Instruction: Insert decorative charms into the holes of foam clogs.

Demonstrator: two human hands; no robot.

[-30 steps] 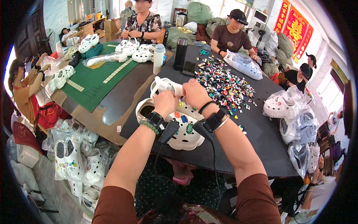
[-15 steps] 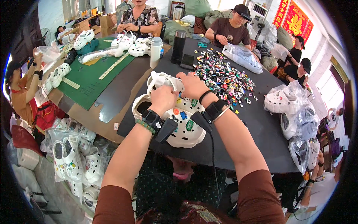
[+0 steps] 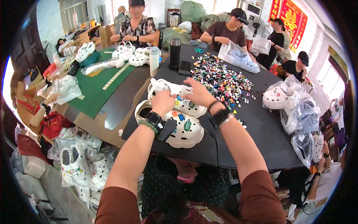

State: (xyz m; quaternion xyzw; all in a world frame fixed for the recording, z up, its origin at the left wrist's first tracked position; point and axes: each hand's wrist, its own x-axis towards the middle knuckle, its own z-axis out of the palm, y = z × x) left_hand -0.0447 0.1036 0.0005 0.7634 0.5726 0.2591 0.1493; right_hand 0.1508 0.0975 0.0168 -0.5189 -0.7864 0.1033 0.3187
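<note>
Two white clogs lie side by side on the dark table in front of me. The near clog (image 3: 184, 136) carries colourful charms, among them a green one (image 3: 187, 126) and a blue one (image 3: 181, 117). The far clog (image 3: 194, 111) has a few charms on its upper. My left hand (image 3: 164, 101) is closed at the far clog's opening, gripping its edge; some of its fingers are hidden. Just right of it, my right hand (image 3: 200, 93) hovers over the far clog with fingers apart and nothing visible in them.
A heap of small colourful charms (image 3: 223, 78) spreads beyond my right hand. A black bottle (image 3: 175, 54), a white bottle (image 3: 154, 61) and a phone (image 3: 185, 68) stand or lie behind the clogs. Bagged clogs (image 3: 294, 112) line the right edge. Co-workers sit around the green mat (image 3: 93, 99).
My right hand has lifted off the far clog and its fingers have spread. My left hand stays at that clog's opening. The view has shifted slightly.
</note>
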